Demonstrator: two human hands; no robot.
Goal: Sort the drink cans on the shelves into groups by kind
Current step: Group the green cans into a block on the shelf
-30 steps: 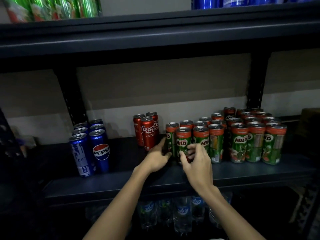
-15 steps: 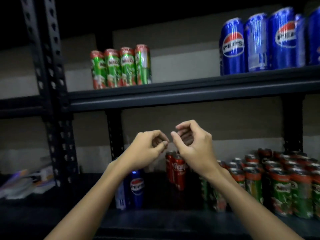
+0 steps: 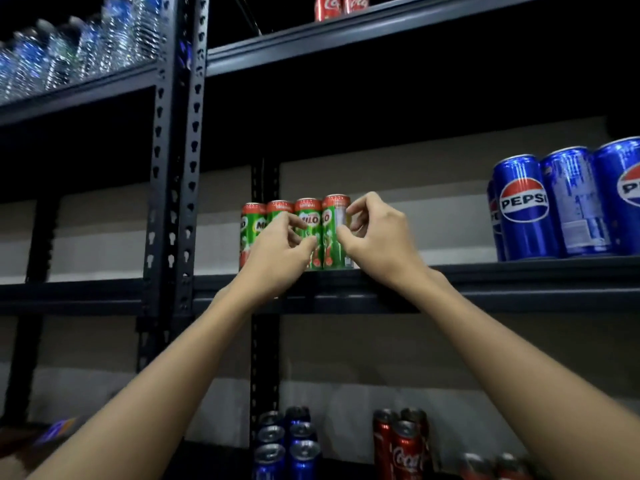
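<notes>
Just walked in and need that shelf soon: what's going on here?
A person is sorting drink cans. Both hands are up at the four Milo cans on the middle shelf; the left hand and right hand have fingers curled at the row, with no firm grip visible. Pepsi cans stand further right.

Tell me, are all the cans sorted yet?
Not yet. Done: Pepsi cans stand grouped on the middle shelf. In hand: left hand and right hand reach the four Milo cans. Left: Coca-Cola cans below and more Coca-Cola on top.
</notes>
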